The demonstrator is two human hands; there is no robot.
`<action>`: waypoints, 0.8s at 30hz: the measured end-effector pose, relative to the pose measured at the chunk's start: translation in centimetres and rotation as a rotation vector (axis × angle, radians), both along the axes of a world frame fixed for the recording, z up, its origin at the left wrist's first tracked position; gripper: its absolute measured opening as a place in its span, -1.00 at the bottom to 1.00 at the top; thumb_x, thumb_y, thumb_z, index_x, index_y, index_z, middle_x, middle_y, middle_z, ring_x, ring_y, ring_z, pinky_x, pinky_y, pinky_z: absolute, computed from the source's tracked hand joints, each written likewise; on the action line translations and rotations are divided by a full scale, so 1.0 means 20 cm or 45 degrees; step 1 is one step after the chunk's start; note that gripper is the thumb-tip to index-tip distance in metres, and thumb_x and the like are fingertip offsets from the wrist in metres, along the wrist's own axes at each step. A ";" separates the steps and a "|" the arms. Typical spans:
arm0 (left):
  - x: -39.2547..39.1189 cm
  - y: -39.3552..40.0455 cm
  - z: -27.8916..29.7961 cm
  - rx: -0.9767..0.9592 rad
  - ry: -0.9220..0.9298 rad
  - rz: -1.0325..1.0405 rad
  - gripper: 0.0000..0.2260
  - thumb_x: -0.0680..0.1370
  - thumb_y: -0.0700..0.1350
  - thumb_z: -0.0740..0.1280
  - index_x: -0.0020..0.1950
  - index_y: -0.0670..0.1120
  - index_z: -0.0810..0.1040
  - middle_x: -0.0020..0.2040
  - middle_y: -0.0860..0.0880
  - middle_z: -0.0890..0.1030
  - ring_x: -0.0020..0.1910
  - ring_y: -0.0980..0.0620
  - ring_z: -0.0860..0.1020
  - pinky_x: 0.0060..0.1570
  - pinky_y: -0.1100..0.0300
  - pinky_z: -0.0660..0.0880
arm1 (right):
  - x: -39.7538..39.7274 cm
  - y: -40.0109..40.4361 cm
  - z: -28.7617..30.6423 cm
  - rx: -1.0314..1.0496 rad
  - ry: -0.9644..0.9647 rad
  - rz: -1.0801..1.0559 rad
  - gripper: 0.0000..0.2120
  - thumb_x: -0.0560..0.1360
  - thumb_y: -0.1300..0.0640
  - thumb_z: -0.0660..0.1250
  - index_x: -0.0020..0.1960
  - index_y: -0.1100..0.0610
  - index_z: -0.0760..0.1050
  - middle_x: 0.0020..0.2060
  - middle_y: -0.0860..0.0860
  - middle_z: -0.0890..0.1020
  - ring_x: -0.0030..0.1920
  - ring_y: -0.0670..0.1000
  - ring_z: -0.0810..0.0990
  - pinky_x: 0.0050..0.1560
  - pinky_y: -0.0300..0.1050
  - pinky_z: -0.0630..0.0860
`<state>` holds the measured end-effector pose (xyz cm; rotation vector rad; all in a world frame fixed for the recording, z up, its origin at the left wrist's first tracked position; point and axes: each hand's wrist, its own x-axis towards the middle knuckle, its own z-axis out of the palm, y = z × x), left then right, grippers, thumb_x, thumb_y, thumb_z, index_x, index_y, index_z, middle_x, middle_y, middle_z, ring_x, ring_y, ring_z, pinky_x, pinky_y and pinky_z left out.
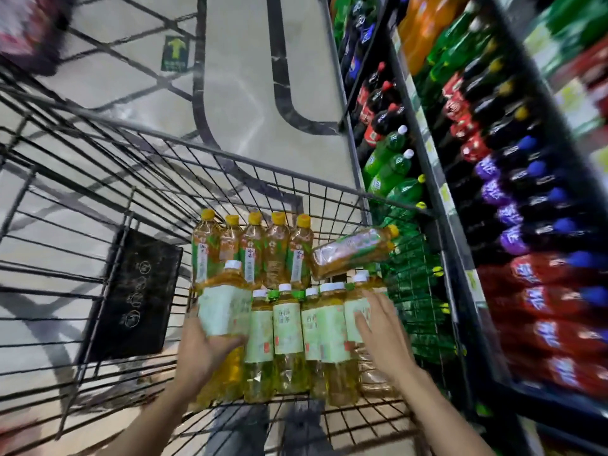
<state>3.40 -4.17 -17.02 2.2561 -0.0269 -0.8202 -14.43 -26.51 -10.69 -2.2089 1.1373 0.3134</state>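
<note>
A black wire shopping cart (230,159) holds two rows of tea bottles. The far row has several amber bottles with yellow caps (253,248); one more yellow-capped bottle (353,250) lies tilted on top at the right. The near row has several yellow-green bottles with white caps and pale green labels (289,324). My left hand (204,348) grips the leftmost white-capped bottle (223,304), raised slightly above its row. My right hand (383,327) rests with straight fingers on the rightmost near-row bottles (355,311).
A shelf rack (460,225) of large soda bottles, green, red, purple and orange, runs along the cart's right side. A black plate (135,294) hangs on the cart's left wall. Tiled floor (246,77) with dark lines lies ahead. A blurred package (29,31) is at top left.
</note>
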 end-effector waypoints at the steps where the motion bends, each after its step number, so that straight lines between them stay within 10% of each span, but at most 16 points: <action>1: -0.04 -0.06 0.02 -0.040 0.044 0.007 -0.29 0.02 0.01 0.61 0.07 -0.11 0.42 -0.06 -0.07 0.61 -0.10 -0.06 0.59 -0.19 0.08 0.54 | -0.04 -0.03 0.00 -0.008 0.007 -0.021 -0.54 0.62 0.07 0.10 0.49 0.11 0.13 0.48 0.03 0.20 0.48 0.00 0.10 0.47 -0.13 0.04; 8: -0.29 -0.40 0.05 -0.188 0.379 -0.012 -0.23 0.08 0.01 0.66 0.18 -0.07 0.37 0.01 -0.01 0.62 -0.04 0.01 0.60 -0.08 0.02 0.59 | -0.20 -0.09 -0.09 0.245 0.027 -0.347 -0.42 0.57 -0.04 0.19 0.51 0.10 0.10 0.39 0.06 0.36 0.37 0.08 0.35 0.36 0.03 0.33; 13: -0.39 -0.47 0.07 -0.187 0.405 -0.070 -0.55 0.21 -0.11 0.63 -0.04 0.06 0.49 -0.11 0.03 0.67 -0.10 0.05 0.63 -0.09 0.06 0.58 | -0.24 -0.05 -0.24 0.448 0.068 -0.544 -0.04 0.33 -0.44 0.22 0.50 0.12 0.06 0.41 0.10 0.32 0.37 0.13 0.35 0.31 0.13 0.41; 18: -0.39 -0.44 0.06 -0.170 0.458 0.001 -0.22 0.06 0.09 0.65 0.18 -0.11 0.45 -0.05 -0.03 0.67 -0.09 0.04 0.65 -0.21 0.14 0.60 | -0.23 -0.05 -0.33 0.436 0.124 -0.599 0.14 0.02 -0.43 0.43 0.43 0.10 0.18 0.37 0.12 0.32 0.39 0.17 0.31 0.30 0.18 0.39; 24: -0.37 -0.45 0.10 -0.250 0.545 0.020 -0.40 0.15 -0.02 0.63 0.12 -0.08 0.51 -0.06 -0.06 0.68 -0.03 -0.03 0.64 -0.14 0.12 0.57 | -0.21 -0.09 -0.34 0.486 0.190 -0.709 0.10 -0.03 -0.30 0.54 0.37 0.10 0.21 0.27 0.14 0.36 0.35 0.18 0.28 0.31 0.15 0.37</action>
